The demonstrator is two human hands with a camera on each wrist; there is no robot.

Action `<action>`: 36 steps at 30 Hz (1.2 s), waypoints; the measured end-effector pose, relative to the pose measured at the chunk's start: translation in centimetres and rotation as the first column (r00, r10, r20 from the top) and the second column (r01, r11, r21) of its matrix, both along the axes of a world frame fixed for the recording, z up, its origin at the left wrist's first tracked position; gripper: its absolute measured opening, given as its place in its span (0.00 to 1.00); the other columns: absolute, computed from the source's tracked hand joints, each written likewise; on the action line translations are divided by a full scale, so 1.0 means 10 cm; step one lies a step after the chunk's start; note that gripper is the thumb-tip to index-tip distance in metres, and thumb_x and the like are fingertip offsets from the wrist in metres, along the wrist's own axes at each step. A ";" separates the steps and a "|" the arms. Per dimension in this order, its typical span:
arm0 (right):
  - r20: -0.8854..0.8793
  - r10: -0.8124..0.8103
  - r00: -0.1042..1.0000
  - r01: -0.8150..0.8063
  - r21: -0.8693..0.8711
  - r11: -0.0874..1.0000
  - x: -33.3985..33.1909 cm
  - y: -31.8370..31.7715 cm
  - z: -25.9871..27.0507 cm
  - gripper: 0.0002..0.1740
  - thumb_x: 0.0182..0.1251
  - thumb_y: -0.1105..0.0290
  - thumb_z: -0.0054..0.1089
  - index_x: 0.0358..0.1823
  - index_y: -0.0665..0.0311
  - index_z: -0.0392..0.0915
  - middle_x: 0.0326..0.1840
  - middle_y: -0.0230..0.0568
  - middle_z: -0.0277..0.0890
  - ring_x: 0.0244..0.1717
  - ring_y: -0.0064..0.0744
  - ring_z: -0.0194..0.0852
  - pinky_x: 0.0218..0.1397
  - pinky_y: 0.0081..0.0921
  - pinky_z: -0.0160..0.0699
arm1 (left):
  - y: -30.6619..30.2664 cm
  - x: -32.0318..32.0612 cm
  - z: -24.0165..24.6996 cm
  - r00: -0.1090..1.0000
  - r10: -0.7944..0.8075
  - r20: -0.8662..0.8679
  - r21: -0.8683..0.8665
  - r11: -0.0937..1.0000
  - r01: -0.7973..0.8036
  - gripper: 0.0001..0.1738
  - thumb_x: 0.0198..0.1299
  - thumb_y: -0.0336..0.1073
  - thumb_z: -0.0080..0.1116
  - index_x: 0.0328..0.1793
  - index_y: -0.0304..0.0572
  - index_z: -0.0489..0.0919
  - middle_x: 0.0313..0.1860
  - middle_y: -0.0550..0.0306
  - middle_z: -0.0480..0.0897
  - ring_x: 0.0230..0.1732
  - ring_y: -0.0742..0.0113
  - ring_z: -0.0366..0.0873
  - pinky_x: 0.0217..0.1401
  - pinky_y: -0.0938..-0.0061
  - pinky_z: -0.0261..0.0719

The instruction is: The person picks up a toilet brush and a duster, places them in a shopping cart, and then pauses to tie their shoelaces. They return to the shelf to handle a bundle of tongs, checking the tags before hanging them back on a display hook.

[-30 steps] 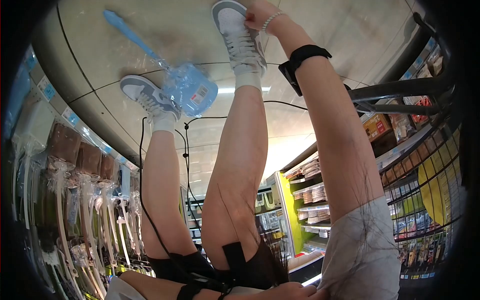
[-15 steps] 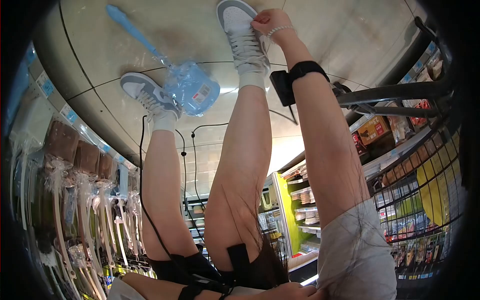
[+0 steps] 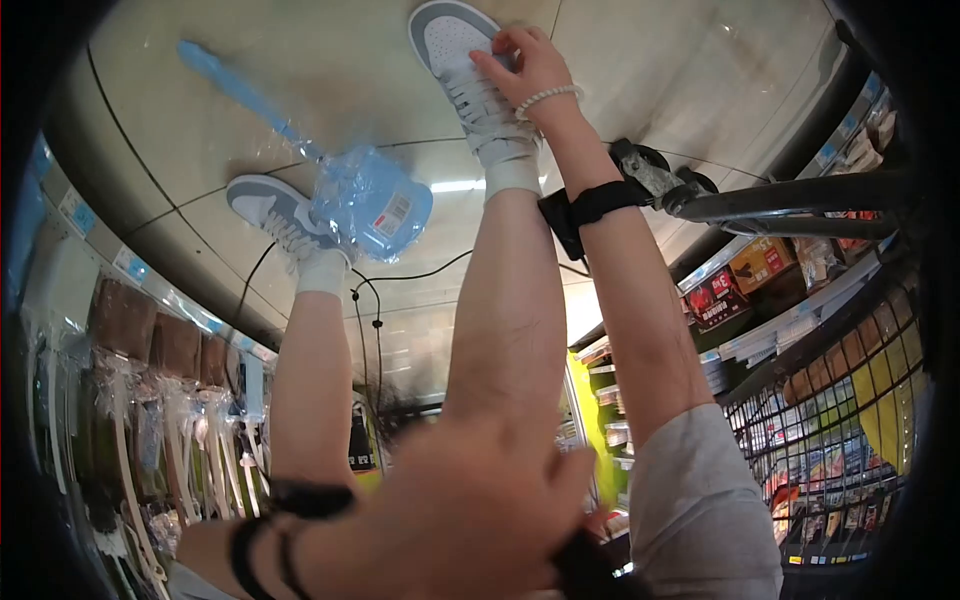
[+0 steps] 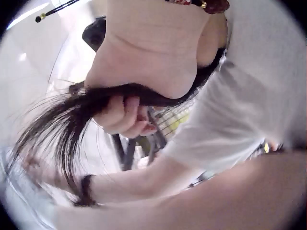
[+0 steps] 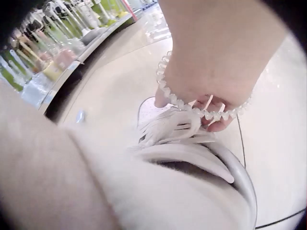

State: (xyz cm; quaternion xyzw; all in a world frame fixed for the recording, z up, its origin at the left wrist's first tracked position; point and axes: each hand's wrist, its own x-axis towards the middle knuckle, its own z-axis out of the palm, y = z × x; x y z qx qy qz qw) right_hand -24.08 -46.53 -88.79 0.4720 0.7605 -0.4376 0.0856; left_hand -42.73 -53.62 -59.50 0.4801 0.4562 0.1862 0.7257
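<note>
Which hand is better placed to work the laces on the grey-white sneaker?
Right. The right hand is down at the sneaker, fingers curled on its laces; the left hand is up by the head, gripping hair.

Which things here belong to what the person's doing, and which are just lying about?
In hand: right hand pinching laces of grey-white sneaker; left hand gripping hair.
Lying about: blue wrapped tool; cart; hanging shelf goods.
</note>
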 end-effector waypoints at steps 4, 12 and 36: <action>0.006 -0.084 0.996 0.083 -0.190 0.978 0.04 0.10 -0.13 0.16 0.44 0.61 0.61 0.33 0.62 0.73 0.27 0.38 0.73 0.30 0.32 0.72 0.38 0.23 0.73 | -0.08 0.17 -0.51 0.993 -0.036 0.113 0.121 0.992 0.023 0.17 0.34 0.43 0.61 0.32 0.46 0.74 0.21 0.65 0.68 0.20 0.71 0.72 0.13 0.78 0.65; 0.094 -0.318 0.943 0.326 -0.447 0.833 0.12 0.15 -0.20 0.13 0.47 0.67 0.64 0.31 0.68 0.75 0.23 0.33 0.74 0.24 0.18 0.68 0.31 0.15 0.68 | 0.11 0.70 -0.81 0.962 -0.141 -0.235 -0.245 0.966 0.082 0.13 0.51 0.35 0.52 0.42 0.39 0.69 0.23 0.46 0.74 0.23 0.47 0.74 0.24 0.60 0.71; 0.253 -0.204 0.946 0.324 -0.741 0.588 0.08 0.40 -0.22 0.13 0.49 0.61 0.63 0.26 0.63 0.75 0.19 0.29 0.71 0.17 0.18 0.66 0.21 0.15 0.67 | -0.09 1.07 -2.31 0.689 -0.125 -0.714 -0.040 0.990 0.138 0.43 0.45 0.31 0.51 0.66 0.21 0.43 0.25 0.44 0.79 0.26 0.52 0.79 0.29 0.64 0.76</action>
